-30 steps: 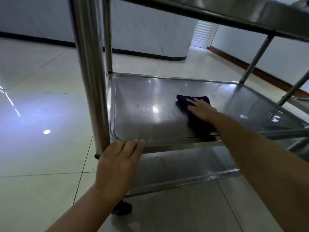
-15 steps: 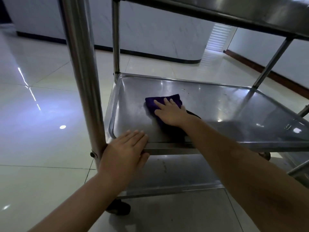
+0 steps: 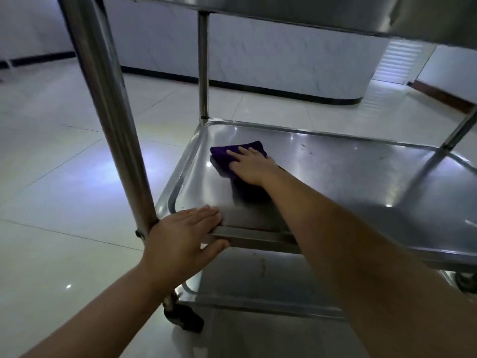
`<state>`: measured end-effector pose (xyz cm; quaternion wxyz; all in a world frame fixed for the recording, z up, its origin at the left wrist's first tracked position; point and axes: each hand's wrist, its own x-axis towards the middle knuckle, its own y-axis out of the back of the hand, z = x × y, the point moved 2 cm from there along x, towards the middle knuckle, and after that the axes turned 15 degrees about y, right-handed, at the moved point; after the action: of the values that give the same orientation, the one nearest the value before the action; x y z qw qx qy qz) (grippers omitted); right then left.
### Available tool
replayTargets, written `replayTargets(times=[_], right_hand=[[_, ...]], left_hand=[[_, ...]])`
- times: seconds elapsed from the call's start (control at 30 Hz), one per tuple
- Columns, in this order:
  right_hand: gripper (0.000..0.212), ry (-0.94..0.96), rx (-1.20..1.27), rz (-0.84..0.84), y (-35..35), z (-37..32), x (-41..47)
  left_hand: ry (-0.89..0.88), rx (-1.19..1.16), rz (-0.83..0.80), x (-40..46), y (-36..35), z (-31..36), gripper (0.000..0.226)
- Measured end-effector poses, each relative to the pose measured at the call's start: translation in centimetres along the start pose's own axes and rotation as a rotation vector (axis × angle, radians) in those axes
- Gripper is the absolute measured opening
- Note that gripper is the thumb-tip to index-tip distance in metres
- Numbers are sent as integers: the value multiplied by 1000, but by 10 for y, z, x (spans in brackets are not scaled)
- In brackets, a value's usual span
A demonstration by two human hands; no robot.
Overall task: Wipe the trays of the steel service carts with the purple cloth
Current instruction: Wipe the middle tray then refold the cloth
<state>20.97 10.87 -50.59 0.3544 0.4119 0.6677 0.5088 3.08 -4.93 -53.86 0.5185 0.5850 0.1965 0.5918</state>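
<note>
A steel service cart stands in front of me, and its middle tray (image 3: 361, 182) fills the centre right of the view. The purple cloth (image 3: 224, 157) lies on the tray's left part. My right hand (image 3: 251, 166) presses flat on the cloth with straight fingers. My left hand (image 3: 184, 233) rests on the tray's near left rim beside the corner post, fingers flat on top and thumb under the edge. The cloth's part under the palm is hidden.
The near corner post (image 3: 108, 112) rises at the left and a far post (image 3: 204, 68) behind the tray. The top tray (image 3: 335, 11) hangs overhead. A bottom tray (image 3: 258, 277) and a black caster (image 3: 185, 319) sit below. Glossy tiled floor surrounds the cart; a white curved counter (image 3: 284, 60) stands behind.
My right hand has slid the cloth leftward across the tray toward its left side. My left hand has stayed on the near rim by the post.
</note>
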Motion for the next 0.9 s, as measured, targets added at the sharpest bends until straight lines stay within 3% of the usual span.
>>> replayTargets(times=[0.2,0.5,0.6,0.73,0.9], right_hand=[[51,-84,-96,-48,11,92,-47],[51,-449,-42,30,51,205,-154],[65,-516,-92,17,53,241,-186],[38,-565,-131,33,53,248,-219],[53,-675,-106,29,38,219,-229]], left_hand=[[5,-30,53,-2,-3,9,53],[43,-40,53,-5,-8,18,68],[49,-35,53,-5,-9,20,70],[25,-32,74,-6,-9,24,71],[-27,-65,115,-8,-10,29,67]])
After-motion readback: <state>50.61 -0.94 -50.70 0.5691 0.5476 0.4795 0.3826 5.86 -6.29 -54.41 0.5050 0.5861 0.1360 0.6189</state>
